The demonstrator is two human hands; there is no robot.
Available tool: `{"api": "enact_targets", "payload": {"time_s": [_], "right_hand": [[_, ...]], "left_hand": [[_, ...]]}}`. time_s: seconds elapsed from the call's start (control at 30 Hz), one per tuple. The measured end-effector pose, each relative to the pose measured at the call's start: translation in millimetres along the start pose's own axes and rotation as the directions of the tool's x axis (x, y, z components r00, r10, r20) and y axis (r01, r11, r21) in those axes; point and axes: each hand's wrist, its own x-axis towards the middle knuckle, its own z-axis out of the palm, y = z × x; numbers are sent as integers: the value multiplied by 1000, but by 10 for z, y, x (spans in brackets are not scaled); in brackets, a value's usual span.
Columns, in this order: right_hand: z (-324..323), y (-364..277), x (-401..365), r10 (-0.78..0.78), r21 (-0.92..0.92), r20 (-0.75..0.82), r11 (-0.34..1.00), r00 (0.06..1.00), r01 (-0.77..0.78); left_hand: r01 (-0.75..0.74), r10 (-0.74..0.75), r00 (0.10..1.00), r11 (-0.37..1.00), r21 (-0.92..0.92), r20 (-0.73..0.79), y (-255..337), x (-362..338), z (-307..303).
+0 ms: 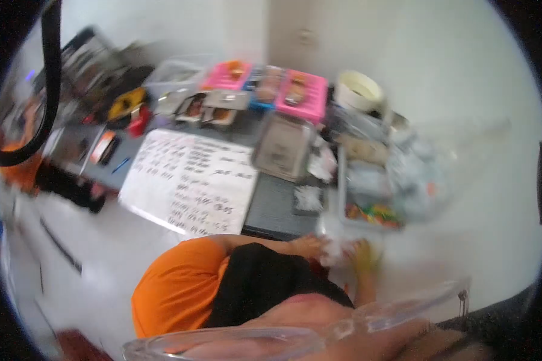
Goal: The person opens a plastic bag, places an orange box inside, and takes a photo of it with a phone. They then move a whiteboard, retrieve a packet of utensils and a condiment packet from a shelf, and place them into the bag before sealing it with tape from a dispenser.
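My left hand (310,246) reaches across from the orange sleeve (174,289) to the dark table's front edge. It is beside a crumpled clear plastic bag (336,245), and blur hides whether its fingers grip it. On the bag's other side is my right hand (365,260), yellowish in colour, with its fingers looking spread. Just behind the hands stands a grey plastic tub (343,201) with wrapped items and colourful small packets (373,215). A small dark box with white contents (308,198) sits nearby.
A handwritten whiteboard (190,180) covers the table's front left. Behind it are a clear-lidded tray (283,147), pink baskets (307,111) and a cream bucket (358,90). Plastic bags (418,174) pile up at right. Another person in orange (21,168) is at far left.
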Motion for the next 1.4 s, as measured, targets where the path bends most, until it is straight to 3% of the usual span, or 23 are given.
{"api": "enact_targets", "payload": {"time_s": [0.03, 0.07, 0.1, 0.17, 0.2, 0.3, 0.37, 0.43, 0.5, 0.57, 0.6, 0.7, 0.77, 0.8, 0.83, 0.87, 0.9, 0.93, 1.0, 1.07, 1.17, 1.33, 1.4], "right_hand": [[68, 162, 4, -94, -223, -4, 971, 996, 91], [-64, -18, 107, -76, -151, 31, 985, 997, 80], [-219, -217, 174, -50, -88, 68, 995, 996, 55], [215, 431, 103, -392, -195, 22, 901, 920, 388], [211, 385, 170, -421, -179, 32, 890, 907, 419], [-9, 126, 181, -240, 8, 125, 970, 963, 241], [-133, -35, 248, -131, -65, -63, 990, 989, 127], [-75, 65, 249, -85, -33, -101, 996, 991, 82], [-121, -14, 317, -38, 1, -142, 999, 989, 39], [-374, -457, 329, 90, 435, -97, 900, 991, -39], [-442, -552, 336, 88, 432, -97, 901, 991, -37], [-632, -986, 375, 94, 631, -214, 773, 972, 64], [-807, -1577, 498, 402, 700, -426, 714, 810, 14], [-796, -1850, 594, 401, 690, -432, 723, 808, 10], [-771, -2126, 703, 374, 579, -646, 808, 666, 108], [-751, -2279, 726, 307, 437, -818, 882, 486, 178], [-419, -2118, 742, 84, 180, -890, 968, 448, 175], [-82, -1982, 764, -150, -87, -899, 982, 412, 168], [-166, -2738, 861, -488, 85, -611, 742, 623, 665], [91, -3400, 886, -548, 148, -429, 741, 717, 655], [721, -4044, 928, -597, 226, -347, 695, 724, 682], [1290, -5014, 962, -694, 687, -46, 500, 718, 528], [1625, -5216, 1048, -738, 723, 58, 495, 672, 482]], "left_hand": [[40, -36, 989, 999, 21, -144, 58, -31, -131], [128, -122, 981, 991, 34, -153, 102, -39, -157], [161, -160, 982, 987, 1, -104, 143, -26, -162], [231, -232, 971, 973, -29, -62, 93, -57, -174], [221, -220, 975, 975, -32, 36, 67, -69, -181], [189, -183, 975, 981, -38, 126, -56, -66, 24], [162, -157, 980, 986, -32, 123, -98, 10, 49], [247, -206, 924, 965, -91, 323, -130, 73, 0], [257, -215, 910, 963, -78, 353, -174, 128, -75], [267, -218, 897, 961, -78, 384, -181, 149, -130], [266, -212, 903, 959, -99, 374, -180, 137, -151], [265, -186, 923, 942, -206, 337, -283, 69, 53], [251, -160, 941, 922, -296, 299, -305, -15, -9], [345, -167, 935, 643, -684, 314, -264, -175, -347], [362, -160, 929, 207, -909, 334, -216, -348, -618], [223, -175, 956, -92, -971, 236, -140, -518, -719], [53, -221, 964, -379, -924, 146, -57, -716, -813], [-103, -341, 940, -331, -938, 17, 26, -946, -1018], [-340, -518, 828, -160, -927, -214, 165, -1484, -1414], [-492, -560, 735, -52, -869, -382, 283, -2071, -1734], [-369, -644, 719, -34, -929, -262, 476, -2889, -1993], [-181, -866, 482, 49, -982, -132, 910, -4108, -1767], [-65, -917, 384, 89, -994, -107, 1099, -4543, -1711]]}}
